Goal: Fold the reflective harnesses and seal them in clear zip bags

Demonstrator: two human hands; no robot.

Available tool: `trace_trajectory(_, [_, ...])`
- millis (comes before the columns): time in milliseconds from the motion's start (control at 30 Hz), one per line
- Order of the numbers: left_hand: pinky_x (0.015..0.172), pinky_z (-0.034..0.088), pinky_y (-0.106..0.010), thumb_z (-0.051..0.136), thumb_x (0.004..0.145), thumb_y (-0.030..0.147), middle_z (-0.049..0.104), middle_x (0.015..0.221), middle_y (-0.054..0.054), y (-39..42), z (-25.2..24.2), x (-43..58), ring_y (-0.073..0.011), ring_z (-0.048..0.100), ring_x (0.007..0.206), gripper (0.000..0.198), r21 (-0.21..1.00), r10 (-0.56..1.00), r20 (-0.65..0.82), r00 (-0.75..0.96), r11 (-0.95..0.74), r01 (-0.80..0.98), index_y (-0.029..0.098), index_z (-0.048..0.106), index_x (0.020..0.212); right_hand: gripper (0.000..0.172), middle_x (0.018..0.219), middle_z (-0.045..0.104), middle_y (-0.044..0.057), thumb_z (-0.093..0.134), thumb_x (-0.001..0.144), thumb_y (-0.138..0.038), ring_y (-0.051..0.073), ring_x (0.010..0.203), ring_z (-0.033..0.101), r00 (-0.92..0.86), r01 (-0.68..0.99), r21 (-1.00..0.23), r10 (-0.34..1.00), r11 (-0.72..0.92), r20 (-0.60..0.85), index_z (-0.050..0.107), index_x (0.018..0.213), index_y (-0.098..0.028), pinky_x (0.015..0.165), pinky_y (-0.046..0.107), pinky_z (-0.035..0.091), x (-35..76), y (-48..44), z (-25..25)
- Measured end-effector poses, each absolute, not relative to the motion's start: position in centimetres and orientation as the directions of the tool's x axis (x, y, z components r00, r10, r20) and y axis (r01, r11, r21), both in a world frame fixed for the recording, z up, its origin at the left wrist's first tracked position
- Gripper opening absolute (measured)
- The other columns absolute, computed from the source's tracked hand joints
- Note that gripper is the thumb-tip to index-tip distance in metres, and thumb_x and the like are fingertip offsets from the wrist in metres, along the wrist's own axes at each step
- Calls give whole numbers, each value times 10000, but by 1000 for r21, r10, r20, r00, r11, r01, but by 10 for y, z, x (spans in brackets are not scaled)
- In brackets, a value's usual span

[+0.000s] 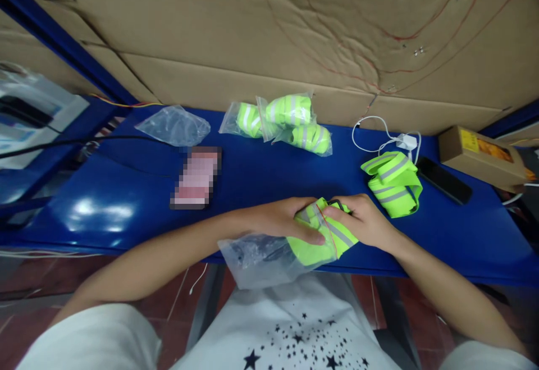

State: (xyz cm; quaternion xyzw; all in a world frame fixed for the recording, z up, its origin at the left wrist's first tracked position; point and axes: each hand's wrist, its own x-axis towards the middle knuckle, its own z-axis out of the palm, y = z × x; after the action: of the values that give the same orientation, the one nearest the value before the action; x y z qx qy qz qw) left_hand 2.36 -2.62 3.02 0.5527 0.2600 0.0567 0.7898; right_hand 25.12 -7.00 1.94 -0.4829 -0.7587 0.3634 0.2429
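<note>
Close to the table's front edge, my two hands meet around a bundled neon-yellow reflective belt (343, 237) with grey stripes. The belt sits partly inside a clear zip bag (265, 260), whose red seal line crosses it. My left hand (290, 221) is closed on the bag, its thumb lying over the plastic and the belt beneath. Closed on the belt's outer end is my right hand (368, 221), beside a black buckle-like piece (336, 204). Another loosely folded reflective belt (393, 185) lies unbagged to the right, apart from my hands.
Several bagged reflective belts (290, 112) lie at the back by the cardboard wall (210, 39). An unfilled clear bag (174, 127) and a pixelated phone-shaped item (196, 177) are on the left. To the right are a black phone (445, 180), a white charger (406, 142) and a cardboard box (475, 154).
</note>
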Motion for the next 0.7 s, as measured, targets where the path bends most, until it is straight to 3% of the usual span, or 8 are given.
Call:
trace_trajectory(133, [762, 548, -297, 895, 679, 343, 735, 1035, -86, -30, 22, 30, -195, 697, 856, 518, 857, 475, -390, 789, 499, 124, 151, 685, 1112, 543, 523, 369, -56, 537, 1001, -543, 73, 505, 360, -288, 625, -737, 954, 256, 88, 475, 607, -175, 502, 234, 281, 244, -72, 17])
trace_trajectory(233, [749, 544, -288, 904, 666, 321, 738, 1010, -76, -31, 19, 33, -186, 699, 834, 511, 838, 521, -430, 737, 534, 112, 150, 699, 1102, 406, 666, 593, -21, 475, 1045, -488, 97, 585, 526, -298, 606, -747, 949, 272, 104, 642, 838, -181, 584, 232, 382, 239, -72, 17])
trace_trajectory(333, [776, 551, -302, 911, 654, 294, 740, 1047, -72, -28, 18, 34, -184, 705, 845, 563, 810, 522, -426, 739, 584, 55, 164, 690, 1155, 319, 959, 711, 27, 460, 1057, -468, 134, 745, 641, -283, 516, -825, 955, 229, 89, 626, 1174, -222, 658, 241, 468, 245, -68, 20])
trace_trajectory(467, [809, 538, -290, 889, 704, 324, 741, 1032, -52, -19, 19, 31, -170, 697, 854, 480, 823, 602, -329, 727, 561, -91, 163, 700, 1115, 291, 895, 707, 31, 583, 1003, -461, 152, 728, 640, -182, 430, -882, 976, 191, 123, 675, 1135, -219, 607, 248, 491, 258, -62, 29])
trace_trajectory(567, [828, 528, -295, 872, 735, 350, 730, 1049, -38, -14, 18, 28, -183, 690, 902, 470, 864, 640, -297, 709, 495, -85, 179, 688, 1132, 305, 936, 726, 49, 592, 1009, -400, 165, 794, 678, -230, 427, -865, 957, 264, 178, 712, 1223, -219, 673, 268, 542, 260, -62, 33])
trace_trajectory(700, [888, 514, -297, 873, 732, 332, 686, 1196, -48, -13, 19, 26, -205, 658, 1063, 659, 927, 662, -268, 700, 375, 1, 243, 605, 1328, 375, 1283, 708, 102, 556, 1031, -323, 222, 1110, 697, -452, 382, -806, 852, 452, 264, 648, 1387, -245, 930, 353, 563, 254, -69, 31])
